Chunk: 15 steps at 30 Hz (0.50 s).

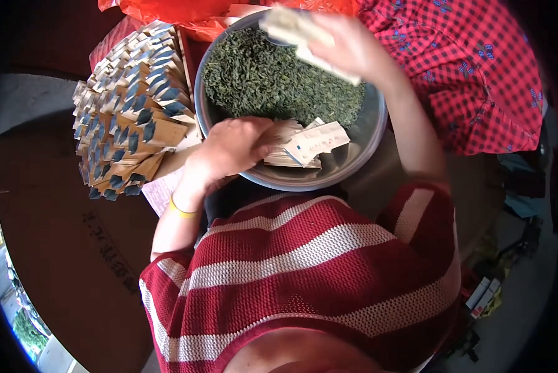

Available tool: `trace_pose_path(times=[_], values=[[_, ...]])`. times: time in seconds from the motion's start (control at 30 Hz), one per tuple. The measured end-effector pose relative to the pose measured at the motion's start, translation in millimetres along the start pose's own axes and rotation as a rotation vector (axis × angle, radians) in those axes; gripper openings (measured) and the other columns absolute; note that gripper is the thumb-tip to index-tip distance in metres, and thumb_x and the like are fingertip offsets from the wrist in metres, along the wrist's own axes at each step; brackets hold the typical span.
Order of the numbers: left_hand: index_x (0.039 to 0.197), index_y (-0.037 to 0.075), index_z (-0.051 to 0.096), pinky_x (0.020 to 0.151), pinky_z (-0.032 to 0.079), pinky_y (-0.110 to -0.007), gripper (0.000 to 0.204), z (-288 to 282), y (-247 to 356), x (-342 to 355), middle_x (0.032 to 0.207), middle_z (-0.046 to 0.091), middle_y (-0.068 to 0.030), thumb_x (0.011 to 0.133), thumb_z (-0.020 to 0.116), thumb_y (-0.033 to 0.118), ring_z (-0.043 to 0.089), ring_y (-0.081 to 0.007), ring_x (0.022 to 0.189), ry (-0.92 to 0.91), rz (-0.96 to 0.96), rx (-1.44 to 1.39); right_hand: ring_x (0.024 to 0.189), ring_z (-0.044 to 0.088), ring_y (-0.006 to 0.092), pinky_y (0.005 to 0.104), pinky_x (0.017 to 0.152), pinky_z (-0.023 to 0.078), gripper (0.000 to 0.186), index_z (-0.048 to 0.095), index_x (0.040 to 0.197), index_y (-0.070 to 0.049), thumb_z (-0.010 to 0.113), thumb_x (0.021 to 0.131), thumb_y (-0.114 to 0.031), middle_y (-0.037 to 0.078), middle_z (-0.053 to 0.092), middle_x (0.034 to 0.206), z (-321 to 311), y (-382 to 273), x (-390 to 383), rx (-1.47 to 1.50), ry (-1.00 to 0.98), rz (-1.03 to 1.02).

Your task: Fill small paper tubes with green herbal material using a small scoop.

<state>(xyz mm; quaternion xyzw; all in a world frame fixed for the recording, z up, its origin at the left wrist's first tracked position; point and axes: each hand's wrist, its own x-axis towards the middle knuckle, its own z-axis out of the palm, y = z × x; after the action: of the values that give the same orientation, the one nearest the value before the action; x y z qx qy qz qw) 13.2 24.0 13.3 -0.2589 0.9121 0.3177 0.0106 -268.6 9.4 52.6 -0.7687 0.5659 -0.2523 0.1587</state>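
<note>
A wide metal basin (353, 169) holds a heap of dark green dried leaves (279, 78). At its near side lies a pile of flat cream paper packets (319, 142), partly on the leaves. My left hand (234, 146) reaches over the near left rim, its fingers curled on the edge of that pile; some fingertips are hidden. Over the far right of the basin, my right hand (347, 46) grips a cream paper packet (294, 26), both smeared by motion. Another pale piece of paper (329, 65) shows beneath that hand, and I cannot tell whether it is held too.
Left of the basin stands a dense stack of brown paper packets (133, 118) with dark blue ends. Red plastic (186, 15) lies behind. A red-and-black checked cloth (459, 81) is at the right. A large brown board (61, 248) fills the lower left.
</note>
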Motion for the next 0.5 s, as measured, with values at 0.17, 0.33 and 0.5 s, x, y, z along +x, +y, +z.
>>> trace_pose_path(times=[0.17, 0.33, 0.5], values=[[0.1, 0.003, 0.072, 0.073, 0.054, -0.039, 0.019, -68, 14, 18, 0.089, 0.072, -0.0175, 0.089, 0.069, 0.018, 0.071, -0.034, 0.083, 0.011, -0.11, -0.085, 0.092, 0.067, 0.0303, 0.039, 0.075, 0.055, 0.04, 0.06, 0.112, -0.012, 0.076, 0.078, -0.028, 0.008, 0.067, 0.101, 41, -36, -87, -0.076, -0.14, 0.065], [0.093, 0.003, 0.069, 0.071, 0.054, -0.045, 0.016, -121, -15, 74, 0.085, 0.069, -0.0199, 0.09, 0.061, 0.016, 0.068, -0.0384, 0.082, 0.454, 0.04, 0.284, 0.113, 0.063, 0.0294, 0.0394, 0.095, 0.05, 0.047, 0.061, 0.124, -0.007, 0.075, 0.084, -0.028, 0.011, 0.064, 0.124, 22, -43, -52, 0.281, -0.34, -0.074], [0.089, 0.001, 0.069, 0.075, 0.055, -0.047, 0.018, -162, -111, 170, 0.092, 0.071, -0.0194, 0.087, 0.055, 0.013, 0.069, -0.0395, 0.086, 0.289, -0.12, 0.592, 0.104, 0.068, 0.0291, 0.038, 0.09, 0.052, 0.03, 0.066, 0.112, -0.001, 0.068, 0.09, -0.021, 0.016, 0.071, 0.104, 29, 40, 98, 0.49, -0.144, 0.021]])
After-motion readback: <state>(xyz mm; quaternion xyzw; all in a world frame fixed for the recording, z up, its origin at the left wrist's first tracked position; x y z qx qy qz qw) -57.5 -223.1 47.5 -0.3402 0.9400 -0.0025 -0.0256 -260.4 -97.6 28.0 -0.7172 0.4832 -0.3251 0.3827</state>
